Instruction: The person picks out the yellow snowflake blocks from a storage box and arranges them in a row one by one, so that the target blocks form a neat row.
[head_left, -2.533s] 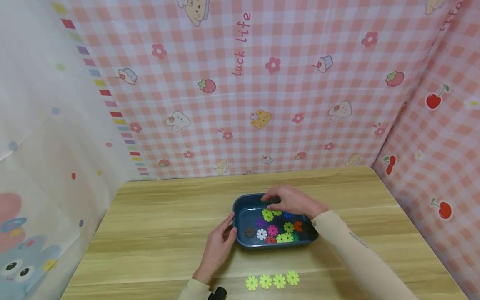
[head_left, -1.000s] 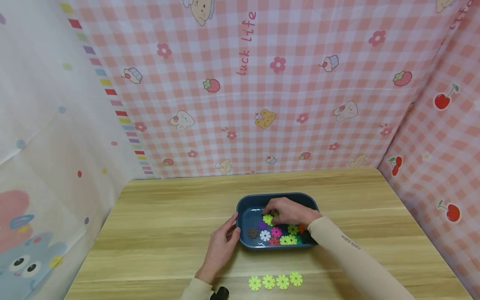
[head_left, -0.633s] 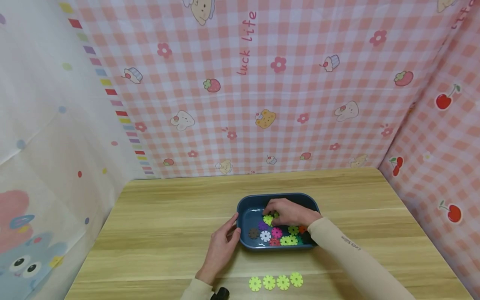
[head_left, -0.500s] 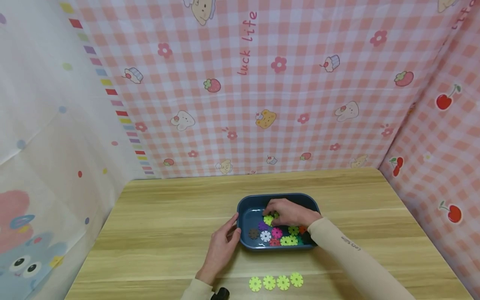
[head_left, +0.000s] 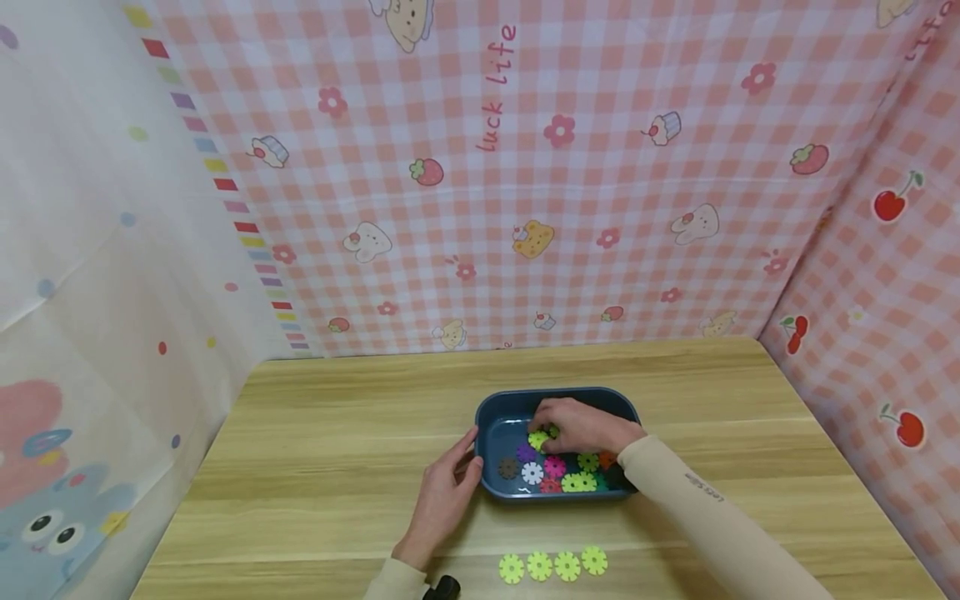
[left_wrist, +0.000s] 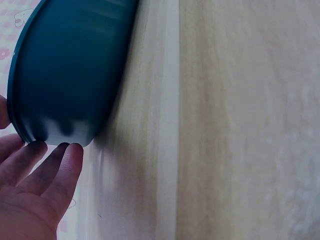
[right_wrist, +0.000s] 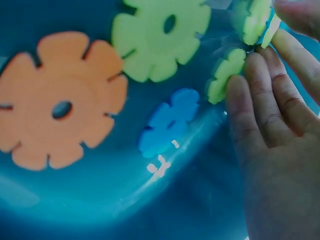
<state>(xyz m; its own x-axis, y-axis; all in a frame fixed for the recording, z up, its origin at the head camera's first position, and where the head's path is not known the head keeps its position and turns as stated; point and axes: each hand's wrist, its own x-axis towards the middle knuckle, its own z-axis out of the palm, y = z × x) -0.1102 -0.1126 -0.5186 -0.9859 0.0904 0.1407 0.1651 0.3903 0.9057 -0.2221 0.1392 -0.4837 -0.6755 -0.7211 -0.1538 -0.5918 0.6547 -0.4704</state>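
A dark blue plastic bin [head_left: 498, 429] holds several notched plastic snowflake discs, among them a white one [head_left: 532, 473], a brown one [head_left: 507, 467] and a pink one [head_left: 555, 466]. My left hand [head_left: 442, 496] rests its fingertips against the bin's left end, fingers fairly straight. My right hand [head_left: 581, 425] reaches inside the bin. Between its thumb and index finger it pinches a yellow-green snowflake disc [right_wrist: 271, 31], seen edge-on in the right wrist view. Another yellow-green disc [right_wrist: 227, 75] lies by its other fingertips, near a blue disc [right_wrist: 170, 122] and an orange disc [right_wrist: 62, 102].
Several yellow-green discs [head_left: 539, 566] lie in a row on the wooden table [head_left: 337, 467], in front of the bin. A pink checked cloth [head_left: 480, 208] hangs behind the table, with more cloth at both sides.
My right hand has lowered from the bin's far side to the yellow-green discs inside, then stayed nearly still. My left hand keeps touching the bin's end. The view has shifted slightly.
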